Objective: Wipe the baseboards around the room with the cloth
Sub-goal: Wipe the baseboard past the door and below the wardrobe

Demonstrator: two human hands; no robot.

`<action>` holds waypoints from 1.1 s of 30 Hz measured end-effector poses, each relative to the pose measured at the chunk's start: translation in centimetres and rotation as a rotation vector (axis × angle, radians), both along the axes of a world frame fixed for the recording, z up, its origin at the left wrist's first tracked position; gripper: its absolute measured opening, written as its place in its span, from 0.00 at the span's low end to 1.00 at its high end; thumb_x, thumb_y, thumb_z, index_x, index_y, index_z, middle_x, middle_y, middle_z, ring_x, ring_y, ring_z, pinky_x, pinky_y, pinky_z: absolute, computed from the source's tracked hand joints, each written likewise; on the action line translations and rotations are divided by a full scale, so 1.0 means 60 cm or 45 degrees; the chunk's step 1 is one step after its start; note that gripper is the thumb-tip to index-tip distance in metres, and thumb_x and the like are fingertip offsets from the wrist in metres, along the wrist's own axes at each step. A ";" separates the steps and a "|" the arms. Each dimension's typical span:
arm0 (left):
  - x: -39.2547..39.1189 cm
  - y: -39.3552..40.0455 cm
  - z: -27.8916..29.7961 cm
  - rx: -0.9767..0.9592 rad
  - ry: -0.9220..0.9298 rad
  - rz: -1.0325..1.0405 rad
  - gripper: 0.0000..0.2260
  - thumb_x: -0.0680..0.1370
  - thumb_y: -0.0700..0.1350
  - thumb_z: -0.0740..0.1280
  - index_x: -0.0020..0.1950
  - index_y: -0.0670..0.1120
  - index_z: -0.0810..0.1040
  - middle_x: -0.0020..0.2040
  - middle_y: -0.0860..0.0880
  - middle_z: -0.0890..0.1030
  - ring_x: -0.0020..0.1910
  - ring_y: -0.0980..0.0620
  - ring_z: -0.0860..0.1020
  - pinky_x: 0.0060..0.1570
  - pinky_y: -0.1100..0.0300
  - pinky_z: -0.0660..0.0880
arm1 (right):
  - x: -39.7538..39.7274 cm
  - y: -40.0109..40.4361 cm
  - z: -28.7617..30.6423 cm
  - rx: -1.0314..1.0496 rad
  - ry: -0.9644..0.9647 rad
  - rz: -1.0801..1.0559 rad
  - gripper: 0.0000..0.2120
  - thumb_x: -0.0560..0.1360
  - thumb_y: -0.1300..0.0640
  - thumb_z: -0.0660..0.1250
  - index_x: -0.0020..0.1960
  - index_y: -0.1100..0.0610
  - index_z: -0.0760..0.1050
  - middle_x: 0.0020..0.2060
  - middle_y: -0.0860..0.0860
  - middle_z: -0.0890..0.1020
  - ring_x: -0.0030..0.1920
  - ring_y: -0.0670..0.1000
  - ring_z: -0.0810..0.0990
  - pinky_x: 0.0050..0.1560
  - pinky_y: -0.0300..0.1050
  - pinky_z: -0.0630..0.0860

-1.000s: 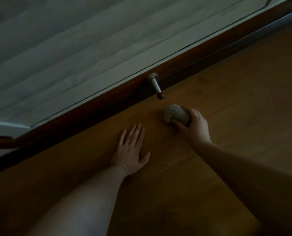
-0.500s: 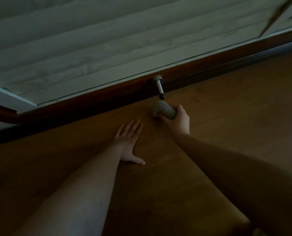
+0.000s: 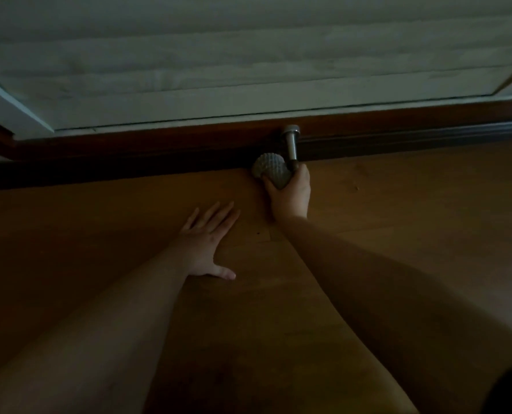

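One balled-up, pale grey waffle-textured cloth [image 3: 272, 172] is clenched in the right hand [image 3: 290, 197], pressed at the foot of the dark brown wooden baseboard [image 3: 159, 147], just left of the metal door stopper [image 3: 291, 144]. The left hand [image 3: 204, 243] lies flat with fingers straight on the brown wooden floor [image 3: 413, 219], holding nothing. The cloth looks soft, light and easily squashed (dim light hides whether it is damp), so a wrapped fist round the wad's rear, as here, seems the sensible hold.
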State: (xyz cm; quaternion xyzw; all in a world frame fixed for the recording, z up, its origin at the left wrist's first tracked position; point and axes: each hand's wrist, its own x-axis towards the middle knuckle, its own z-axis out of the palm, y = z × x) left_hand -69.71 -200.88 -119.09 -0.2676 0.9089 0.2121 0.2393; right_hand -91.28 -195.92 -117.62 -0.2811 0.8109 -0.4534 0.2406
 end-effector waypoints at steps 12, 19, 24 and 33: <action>-0.043 0.084 0.027 -0.195 0.053 0.357 0.56 0.67 0.77 0.62 0.81 0.53 0.36 0.81 0.54 0.37 0.80 0.50 0.39 0.77 0.43 0.45 | -0.038 0.012 0.012 -0.034 0.094 0.105 0.18 0.71 0.59 0.74 0.57 0.57 0.71 0.54 0.47 0.72 0.54 0.45 0.73 0.56 0.40 0.73; -0.103 0.128 0.028 -0.193 -0.083 0.376 0.63 0.63 0.75 0.69 0.80 0.49 0.33 0.80 0.48 0.33 0.80 0.45 0.37 0.76 0.37 0.45 | -0.174 0.060 0.020 0.065 0.264 0.105 0.22 0.70 0.58 0.75 0.61 0.53 0.71 0.54 0.44 0.72 0.55 0.44 0.72 0.56 0.38 0.69; -0.121 0.123 0.028 -0.211 -0.131 0.368 0.66 0.61 0.76 0.71 0.80 0.46 0.34 0.80 0.44 0.33 0.79 0.41 0.37 0.76 0.40 0.44 | -0.281 0.104 0.033 0.196 0.325 0.012 0.23 0.71 0.57 0.75 0.62 0.55 0.71 0.59 0.52 0.75 0.60 0.52 0.75 0.59 0.44 0.72; -0.125 0.123 0.031 -0.244 -0.129 0.385 0.65 0.61 0.77 0.69 0.81 0.47 0.36 0.80 0.44 0.34 0.79 0.42 0.37 0.77 0.38 0.45 | -0.333 0.133 0.048 0.214 0.129 -0.215 0.24 0.71 0.57 0.75 0.64 0.56 0.70 0.62 0.54 0.75 0.62 0.53 0.75 0.62 0.48 0.74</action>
